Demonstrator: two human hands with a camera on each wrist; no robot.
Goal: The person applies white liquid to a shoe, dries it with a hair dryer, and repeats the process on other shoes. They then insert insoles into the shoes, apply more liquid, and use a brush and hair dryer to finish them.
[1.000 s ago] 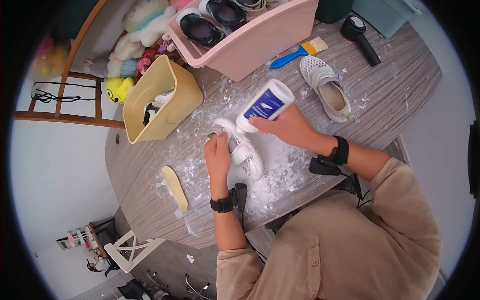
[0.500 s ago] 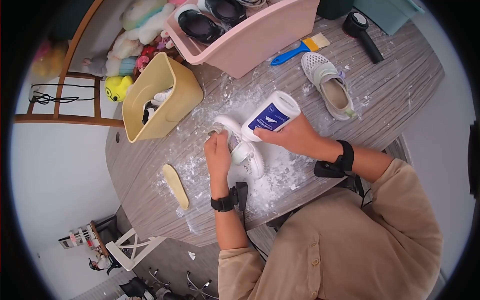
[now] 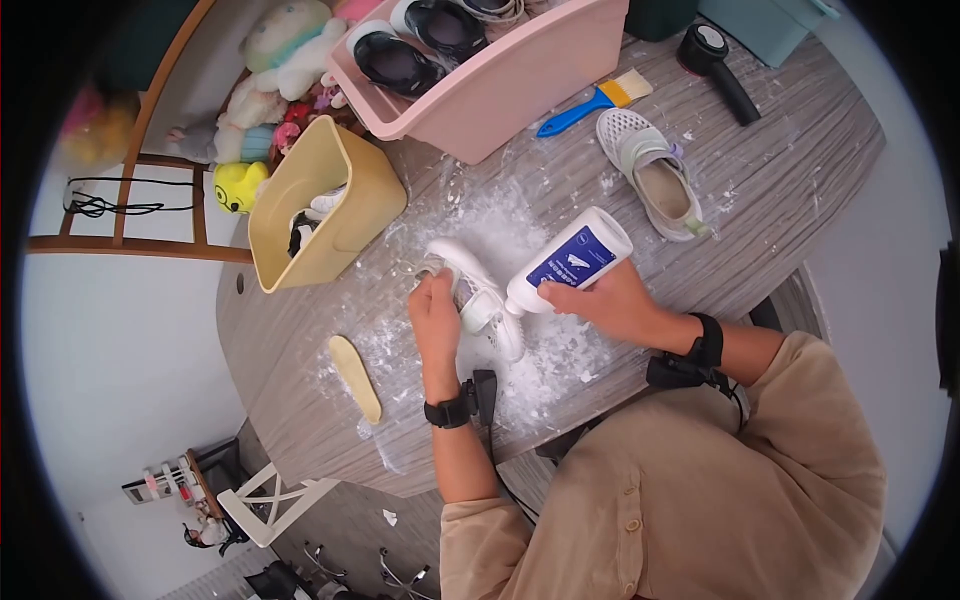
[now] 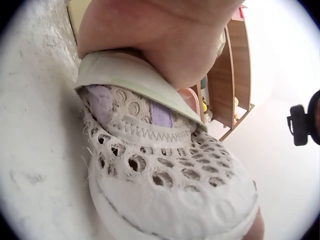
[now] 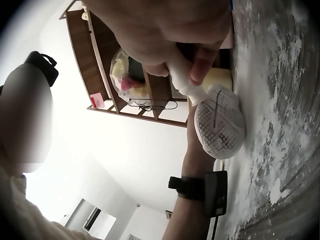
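- We are gripping the white shoe (image 3: 492, 318) with our left hand (image 3: 435, 312), fingers curled on its upper near the opening; exactly how the fingertips are lying inside we cannot tell.
- We are holding the bottle (image 3: 575, 255) in our right hand (image 3: 620, 305), thumb lying along the blue label side.
- The shoe is resting just above or on the tabletop (image 3: 290, 415), between our hands; which of the two, we cannot tell.
- Its long axis is running from the far left towards us and to the right, with the perforated toe (image 4: 175, 210) pointing our way and the sole (image 5: 218, 131) facing our right hand.
- The bottle is slanting down to the left, crosswise to the shoe, its nozzle (image 3: 514, 305) meeting the sole's edge near the toe end; whether it is touching or barely apart is not clear.
- Our left hand is the nearer one, in direct contact; our right is reaching the shoe only through the bottle.
- By our judgement, everything is turning on that nozzle-to-sole relation: its angle, and how near the tip is sitting.
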